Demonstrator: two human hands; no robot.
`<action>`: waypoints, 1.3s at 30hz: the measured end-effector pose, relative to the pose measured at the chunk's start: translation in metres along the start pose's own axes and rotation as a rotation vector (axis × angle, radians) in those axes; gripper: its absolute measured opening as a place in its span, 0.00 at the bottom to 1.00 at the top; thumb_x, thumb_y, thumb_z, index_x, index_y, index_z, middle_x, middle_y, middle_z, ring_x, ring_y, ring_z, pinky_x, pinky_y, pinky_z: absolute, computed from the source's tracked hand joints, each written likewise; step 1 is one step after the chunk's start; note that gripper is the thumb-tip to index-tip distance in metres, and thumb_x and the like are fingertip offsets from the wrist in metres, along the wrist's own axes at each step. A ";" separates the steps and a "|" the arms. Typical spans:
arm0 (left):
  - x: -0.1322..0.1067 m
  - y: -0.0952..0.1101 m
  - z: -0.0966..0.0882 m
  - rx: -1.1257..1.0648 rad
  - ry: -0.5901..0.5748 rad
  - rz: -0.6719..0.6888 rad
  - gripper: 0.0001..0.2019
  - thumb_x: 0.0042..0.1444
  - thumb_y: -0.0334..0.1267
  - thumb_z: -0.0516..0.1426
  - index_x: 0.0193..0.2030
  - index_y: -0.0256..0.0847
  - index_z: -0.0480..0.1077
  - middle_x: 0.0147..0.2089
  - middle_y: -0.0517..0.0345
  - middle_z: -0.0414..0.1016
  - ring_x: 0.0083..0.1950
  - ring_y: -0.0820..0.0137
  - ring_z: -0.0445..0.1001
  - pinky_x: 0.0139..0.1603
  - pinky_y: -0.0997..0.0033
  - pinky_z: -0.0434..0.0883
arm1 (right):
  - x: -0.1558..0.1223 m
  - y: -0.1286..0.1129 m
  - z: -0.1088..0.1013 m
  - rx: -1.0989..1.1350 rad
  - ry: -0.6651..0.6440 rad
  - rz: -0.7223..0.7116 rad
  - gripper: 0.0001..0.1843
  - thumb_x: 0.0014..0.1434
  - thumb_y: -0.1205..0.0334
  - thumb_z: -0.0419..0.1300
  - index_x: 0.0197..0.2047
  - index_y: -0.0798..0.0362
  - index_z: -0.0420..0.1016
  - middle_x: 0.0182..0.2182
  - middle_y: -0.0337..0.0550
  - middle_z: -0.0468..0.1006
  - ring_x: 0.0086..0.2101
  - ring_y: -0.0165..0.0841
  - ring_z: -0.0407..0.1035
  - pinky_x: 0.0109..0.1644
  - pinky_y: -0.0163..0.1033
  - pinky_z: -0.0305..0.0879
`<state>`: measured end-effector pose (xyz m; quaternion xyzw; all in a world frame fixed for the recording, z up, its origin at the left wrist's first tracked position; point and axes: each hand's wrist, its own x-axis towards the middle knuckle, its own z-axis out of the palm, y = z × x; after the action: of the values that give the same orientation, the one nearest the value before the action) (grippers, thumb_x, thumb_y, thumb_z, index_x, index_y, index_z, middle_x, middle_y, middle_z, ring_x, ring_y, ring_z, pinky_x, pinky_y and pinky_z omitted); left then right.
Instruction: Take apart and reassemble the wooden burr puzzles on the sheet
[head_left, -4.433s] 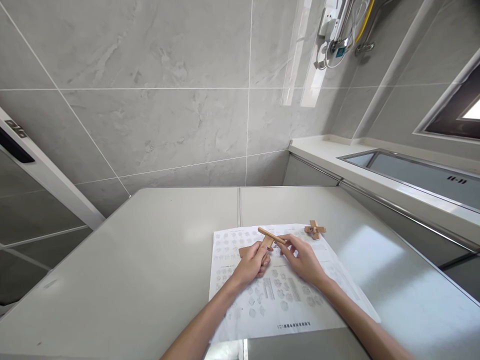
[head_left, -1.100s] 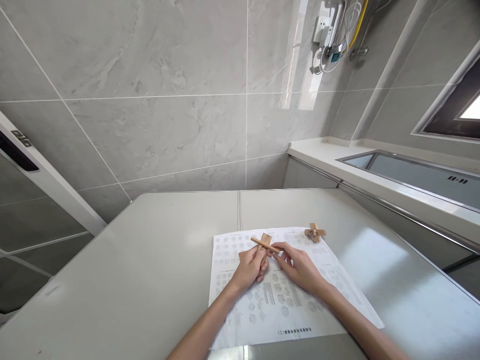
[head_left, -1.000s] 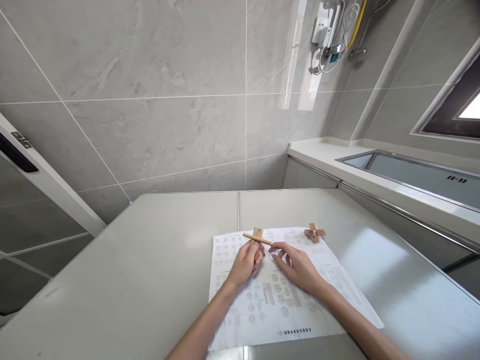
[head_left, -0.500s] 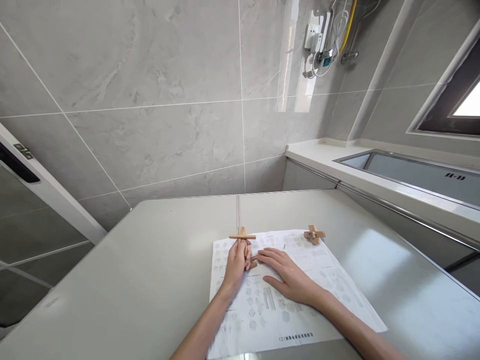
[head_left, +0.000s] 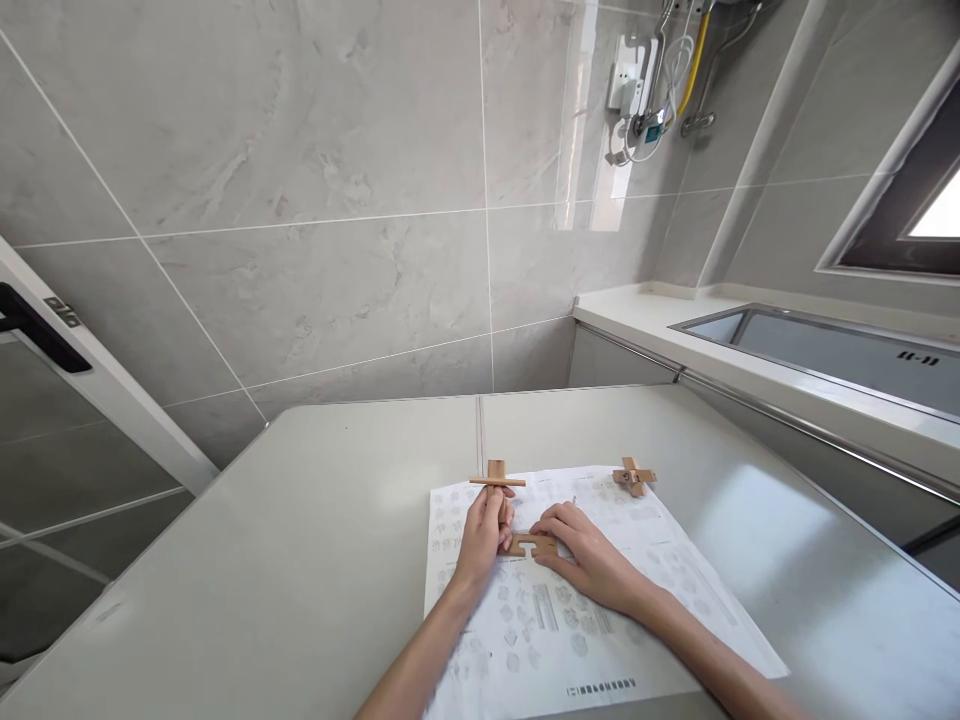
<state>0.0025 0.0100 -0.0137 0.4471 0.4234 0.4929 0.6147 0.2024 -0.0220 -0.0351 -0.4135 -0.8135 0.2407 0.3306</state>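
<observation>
My left hand is closed around the lower part of some joined wooden puzzle pieces, which stick up past the fingers in a cross shape. Just below those fingers lies a flat wooden puzzle piece with a notch, close to the paper. Its right end is between the thumb and fingers of my right hand. The left end meets the fingertips of my left hand; whether they grip it too, I cannot tell. Beneath both hands is a printed paper sheet with small diagrams.
Another cross-shaped wooden puzzle assembly sits at the sheet's far right corner. The pale table extends to both sides. A counter with a sink runs along the right, and a tiled wall stands behind.
My right hand, earlier spread over the sheet, has closed on the notched piece, which now shows more fully. My left hand still holds the joined pieces; the view has shifted slightly.
</observation>
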 end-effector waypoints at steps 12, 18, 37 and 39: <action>0.002 0.004 -0.004 -0.179 -0.023 -0.050 0.14 0.64 0.48 0.52 0.40 0.40 0.70 0.26 0.67 0.58 0.22 0.76 0.50 0.29 0.74 0.62 | 0.005 -0.004 -0.007 0.240 0.102 0.152 0.10 0.71 0.52 0.61 0.39 0.47 0.72 0.41 0.44 0.78 0.41 0.42 0.73 0.47 0.48 0.72; -0.001 0.004 -0.002 -0.232 -0.137 -0.131 0.16 0.63 0.50 0.55 0.45 0.40 0.71 0.29 0.66 0.61 0.21 0.78 0.50 0.26 0.74 0.60 | 0.009 -0.006 -0.017 0.618 0.213 0.330 0.23 0.70 0.35 0.58 0.42 0.49 0.73 0.44 0.49 0.84 0.43 0.43 0.78 0.50 0.47 0.72; -0.004 -0.003 0.000 -0.152 -0.370 -0.184 0.24 0.65 0.58 0.63 0.53 0.38 0.72 0.48 0.47 0.79 0.23 0.78 0.69 0.25 0.72 0.66 | 0.010 0.013 -0.015 1.140 0.293 0.491 0.26 0.66 0.34 0.63 0.36 0.47 0.62 0.27 0.30 0.62 0.19 0.25 0.44 0.24 0.34 0.45; -0.004 -0.004 0.000 -0.166 -0.383 -0.186 0.22 0.66 0.56 0.63 0.52 0.38 0.72 0.47 0.49 0.79 0.23 0.78 0.69 0.25 0.72 0.66 | 0.010 0.011 -0.016 1.135 0.295 0.490 0.25 0.65 0.34 0.65 0.39 0.46 0.64 0.28 0.30 0.63 0.20 0.25 0.44 0.24 0.34 0.44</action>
<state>0.0028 0.0056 -0.0172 0.4395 0.2961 0.3734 0.7614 0.2156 -0.0060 -0.0287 -0.3770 -0.3867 0.6436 0.5423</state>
